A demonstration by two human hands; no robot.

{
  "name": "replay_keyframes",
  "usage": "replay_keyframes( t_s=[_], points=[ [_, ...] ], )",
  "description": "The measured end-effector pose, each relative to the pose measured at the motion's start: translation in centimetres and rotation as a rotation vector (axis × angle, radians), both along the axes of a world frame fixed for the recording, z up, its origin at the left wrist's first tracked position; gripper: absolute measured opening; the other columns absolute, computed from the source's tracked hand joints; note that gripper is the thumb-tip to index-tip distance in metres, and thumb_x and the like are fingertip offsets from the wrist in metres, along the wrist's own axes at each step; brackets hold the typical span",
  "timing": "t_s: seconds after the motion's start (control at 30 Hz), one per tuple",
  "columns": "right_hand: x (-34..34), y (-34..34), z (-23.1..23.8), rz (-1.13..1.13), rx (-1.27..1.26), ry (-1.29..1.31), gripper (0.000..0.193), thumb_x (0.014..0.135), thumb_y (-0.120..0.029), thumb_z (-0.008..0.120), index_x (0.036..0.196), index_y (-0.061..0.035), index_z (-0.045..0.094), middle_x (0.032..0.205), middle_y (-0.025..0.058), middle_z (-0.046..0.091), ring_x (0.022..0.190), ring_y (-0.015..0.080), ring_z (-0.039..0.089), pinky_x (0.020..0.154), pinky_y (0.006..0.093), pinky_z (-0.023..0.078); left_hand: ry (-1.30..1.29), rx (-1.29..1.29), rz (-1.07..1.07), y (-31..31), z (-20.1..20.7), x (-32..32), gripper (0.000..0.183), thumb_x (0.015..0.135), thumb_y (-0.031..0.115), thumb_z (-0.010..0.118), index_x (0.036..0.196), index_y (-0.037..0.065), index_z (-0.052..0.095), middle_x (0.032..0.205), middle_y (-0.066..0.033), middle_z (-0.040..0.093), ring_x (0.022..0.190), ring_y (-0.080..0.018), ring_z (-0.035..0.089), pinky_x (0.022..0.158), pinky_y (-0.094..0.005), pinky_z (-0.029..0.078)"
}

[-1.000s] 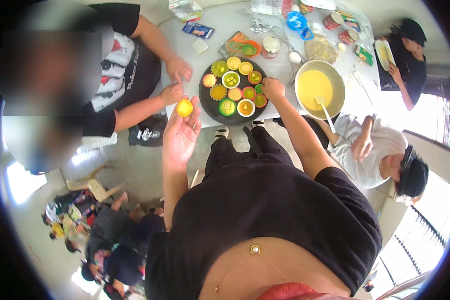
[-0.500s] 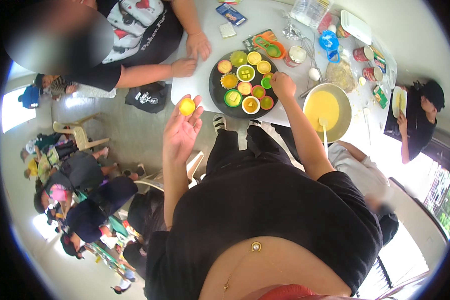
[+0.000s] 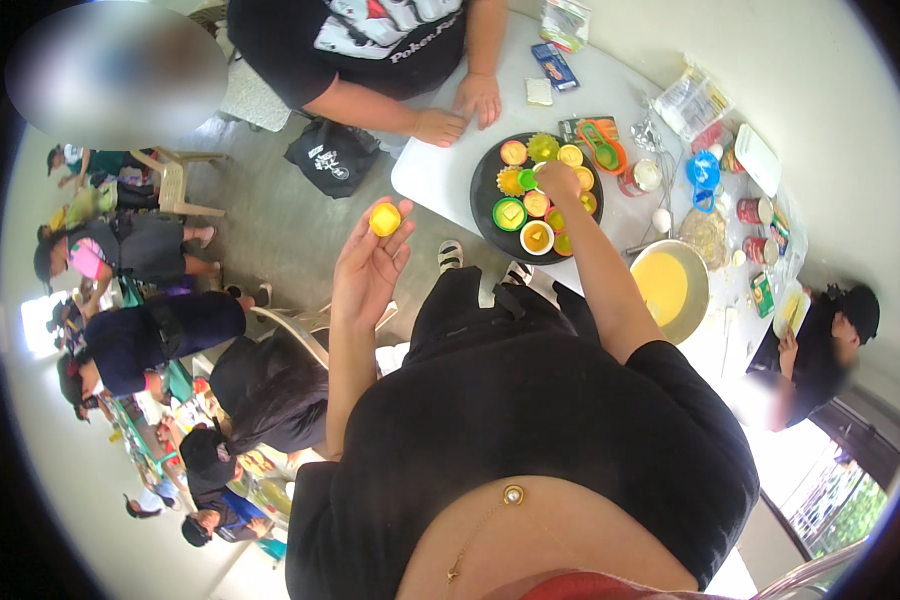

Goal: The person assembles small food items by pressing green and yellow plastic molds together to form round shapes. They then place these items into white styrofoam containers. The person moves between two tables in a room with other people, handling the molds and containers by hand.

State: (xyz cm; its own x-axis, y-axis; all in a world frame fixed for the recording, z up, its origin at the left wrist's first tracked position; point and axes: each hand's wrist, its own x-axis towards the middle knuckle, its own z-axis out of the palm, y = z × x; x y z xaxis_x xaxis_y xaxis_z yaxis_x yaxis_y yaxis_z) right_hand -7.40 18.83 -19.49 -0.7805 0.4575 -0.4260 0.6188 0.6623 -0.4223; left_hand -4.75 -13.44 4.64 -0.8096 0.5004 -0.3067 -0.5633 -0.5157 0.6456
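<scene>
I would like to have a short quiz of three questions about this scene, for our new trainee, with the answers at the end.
1. Which hand holds the small yellow cup?
2. True or false: the metal mixing bowl stands on the round black tray.
3. Choose one. The right hand is over: A) the mixing bowl; B) the black tray; C) the floor.

Key: 1. The left hand. 2. False; it stands to the right of the tray, apart from it. 3. B.

Black short-sleeved top [image 3: 530, 410], thin gold necklace [image 3: 453, 576], pearl-like pendant [image 3: 513, 495], black trousers [image 3: 448, 312]
</scene>
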Motion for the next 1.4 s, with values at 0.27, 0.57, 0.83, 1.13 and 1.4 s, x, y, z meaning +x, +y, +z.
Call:
replay_keyframes(
  t_s=[0.27,0.57,0.83,1.13,1.4],
  points=[
    [-4.2,-6.7,-0.6,0.331,0.200,0.119,0.025,0.075,-0.025,0.063,0.100,-0.0179,0.063,0.096,0.0100,0.063,0.086,0.0280,0.063,0.074,0.0402,0.051,0.011,0.002,0.077,-3.1,-0.2,1.1,0.041,0.094,0.012,0.044,0.133,0.003,0.035,0.134,-0.0149,0.043,0.111,-0.0207,0.054,0.085,-0.0292,0.050],
    [-6.0,-5.2,16.0,-0.052,0.109,1.037,0.045,0.081,-0.022,0.062,0.123,-0.0125,0.047,0.095,0.0107,0.056,0.075,0.0289,0.059,0.068,0.0400,0.048,0.012,0.089,-0.048,-2.8,-0.9,-1.8,0.040,0.094,0.011,0.044,0.132,0.003,0.037,0.134,-0.0152,0.044,0.111,-0.0216,0.054,0.086,-0.0292,0.049],
    [5.2,-7.8,16.2,0.297,-0.060,0.041,0.041,0.081,-0.040,0.058,0.109,-0.0107,0.059,0.102,0.0144,0.061,0.093,0.0336,0.060,0.076,0.0431,0.049,-0.056,0.170,-0.552,4.0,-2.0,-6.6,0.040,0.094,0.015,0.045,0.132,0.003,0.039,0.134,-0.0160,0.044,0.111,-0.0207,0.054,0.085,-0.0290,0.050],
    [15.4,-11.8,21.6,-0.319,-0.082,0.588,0.039,0.081,-0.022,0.063,0.118,-0.0088,0.056,0.107,0.0103,0.061,0.091,0.0233,0.061,0.078,0.0346,0.047,0.013,0.009,-1.230,9.6,-1.7,-7.6,0.036,0.094,0.029,0.047,0.123,0.008,0.049,0.117,-0.0079,0.060,0.101,-0.0134,0.059,0.077,-0.0237,0.046],
    [16.3,-19.4,22.1,-0.633,0.031,0.769,0.031,0.078,-0.010,0.065,0.107,-0.0035,0.059,0.087,0.0096,0.060,0.073,0.0176,0.058,0.070,0.0302,0.046,-0.116,0.050,-1.473,8.4,-1.1,-6.9,0.039,0.095,0.027,0.046,0.129,0.008,0.043,0.119,-0.0104,0.058,0.099,-0.0163,0.060,0.076,-0.0243,0.049]
  ],
)
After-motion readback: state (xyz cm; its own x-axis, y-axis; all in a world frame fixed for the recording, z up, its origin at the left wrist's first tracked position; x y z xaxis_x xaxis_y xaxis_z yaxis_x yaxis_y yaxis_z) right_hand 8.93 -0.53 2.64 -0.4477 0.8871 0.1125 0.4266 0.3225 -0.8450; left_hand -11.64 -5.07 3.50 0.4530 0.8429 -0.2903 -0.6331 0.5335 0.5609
